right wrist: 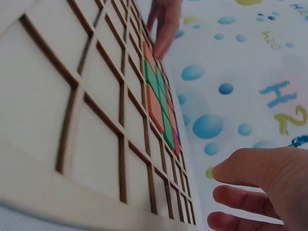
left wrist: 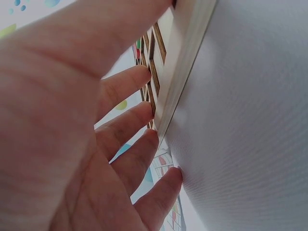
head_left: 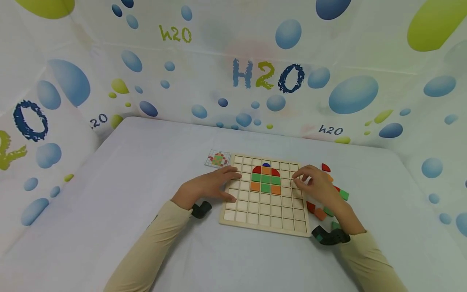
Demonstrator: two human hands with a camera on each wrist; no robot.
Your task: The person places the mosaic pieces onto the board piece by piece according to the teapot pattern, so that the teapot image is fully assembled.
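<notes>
A wooden grid board lies on the white-covered table. In its upper middle cells sits a pattern: a blue piece at the top, an orange square between two red rounded pieces, a row of green squares, and below it a green square flanked by orange ones. My left hand rests at the board's left edge, fingers spread, fingertips over the rim in the left wrist view. Over the right edge hovers my right hand, fingers loosely bent, with no piece showing between thumb and fingertips in the right wrist view.
A small pattern card lies by the board's upper left corner. Several loose pieces are scattered right of the board, among them a red one, an orange one and a green one. A printed curtain hangs behind the table.
</notes>
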